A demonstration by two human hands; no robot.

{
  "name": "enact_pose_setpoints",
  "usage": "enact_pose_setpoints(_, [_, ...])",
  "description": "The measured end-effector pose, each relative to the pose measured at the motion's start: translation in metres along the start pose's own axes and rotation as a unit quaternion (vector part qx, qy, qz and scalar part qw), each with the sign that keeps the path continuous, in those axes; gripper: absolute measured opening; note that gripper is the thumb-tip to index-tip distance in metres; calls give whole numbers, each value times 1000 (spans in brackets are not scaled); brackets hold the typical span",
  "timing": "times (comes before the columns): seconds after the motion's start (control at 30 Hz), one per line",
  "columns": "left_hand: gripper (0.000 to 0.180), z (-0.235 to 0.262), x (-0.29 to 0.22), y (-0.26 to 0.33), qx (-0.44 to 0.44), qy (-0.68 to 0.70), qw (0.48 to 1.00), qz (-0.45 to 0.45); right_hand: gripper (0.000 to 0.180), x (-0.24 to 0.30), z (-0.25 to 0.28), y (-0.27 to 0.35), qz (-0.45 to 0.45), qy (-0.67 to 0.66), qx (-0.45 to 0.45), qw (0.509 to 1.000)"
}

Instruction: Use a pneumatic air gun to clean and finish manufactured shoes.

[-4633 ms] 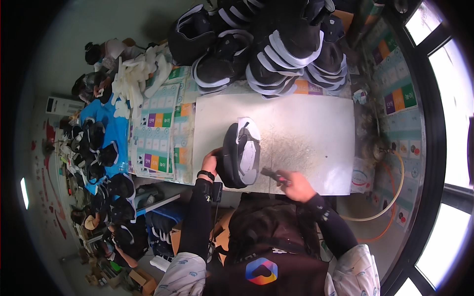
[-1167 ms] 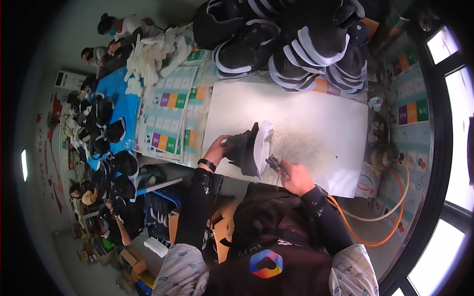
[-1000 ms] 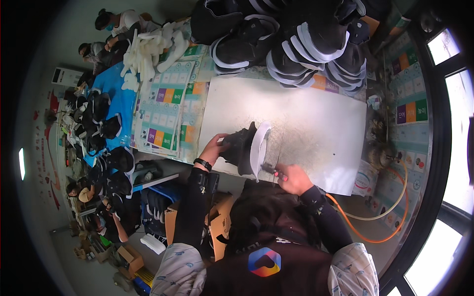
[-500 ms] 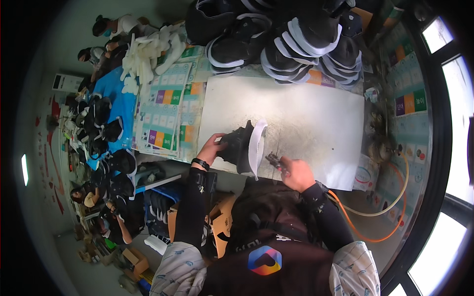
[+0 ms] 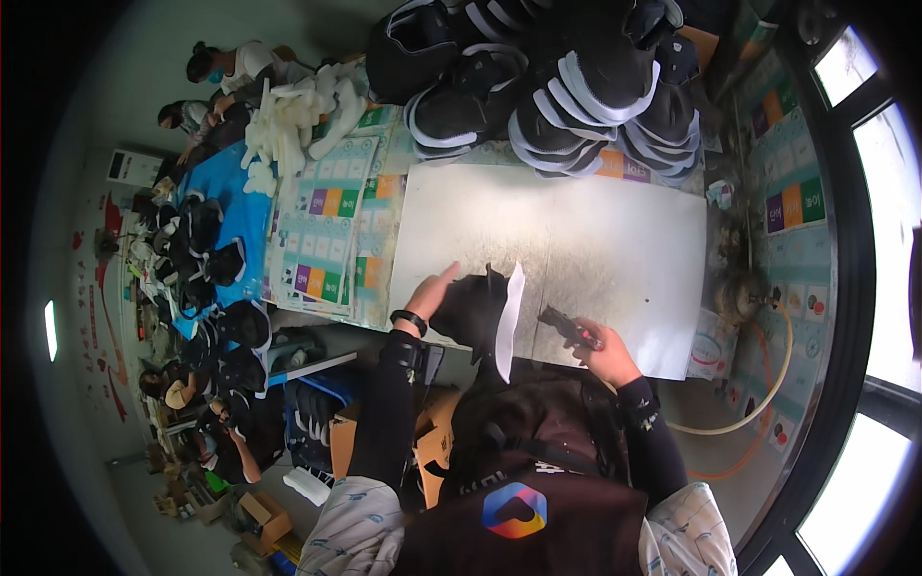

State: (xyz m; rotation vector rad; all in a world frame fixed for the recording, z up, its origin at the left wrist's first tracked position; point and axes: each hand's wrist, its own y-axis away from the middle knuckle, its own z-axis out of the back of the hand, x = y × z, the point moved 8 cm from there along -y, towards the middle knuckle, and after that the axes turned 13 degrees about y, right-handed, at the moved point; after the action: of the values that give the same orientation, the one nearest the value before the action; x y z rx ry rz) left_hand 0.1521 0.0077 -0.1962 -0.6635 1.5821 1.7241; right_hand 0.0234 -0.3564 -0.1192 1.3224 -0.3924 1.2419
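My left hand (image 5: 432, 296) grips a black shoe upper (image 5: 469, 312) over the near edge of the work surface; part of its fingers is hidden behind the upper. A white strip (image 5: 509, 326) runs along the upper's right side and faces my other hand. A short dark hand tool (image 5: 569, 328) with a red part near its grip is held in my right hand (image 5: 612, 357). Its tip points left toward the upper, with a gap between them. The tool's exact kind does not show.
A pale, stained board (image 5: 624, 230) covers the table. Stacked black shoe uppers (image 5: 595, 91) line its far side. White foot-shaped pieces (image 5: 288, 120) lie at the far left beside printed sheets (image 5: 322, 221). Hoses (image 5: 759, 411) hang at the right. Several people sit farther left.
The upper has turned, so its white strip looks narrower and hangs slightly lower. My right hand has moved right and a little nearer with the tool, widening the gap.
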Motion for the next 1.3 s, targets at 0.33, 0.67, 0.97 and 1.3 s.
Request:
enact_pose_setpoints(0.33, [26,-9,-31,0,57,17,992,-113,33,7,37,35,-6,8,-166,986])
enact_pose_setpoints(0.67, [28,42,-3,-74,62,12,995,-70,23,69,-27,-25,133,199,-98,966])
enact_pose_setpoints(0.97, [29,40,-8,-67,30,-17,997,-75,26,66,-51,-56,107,250,-78,959])
enact_pose_setpoints(1.3, [28,25,-22,-62,23,-83,990,-113,24,60,-36,-46,68,260,-103,958])
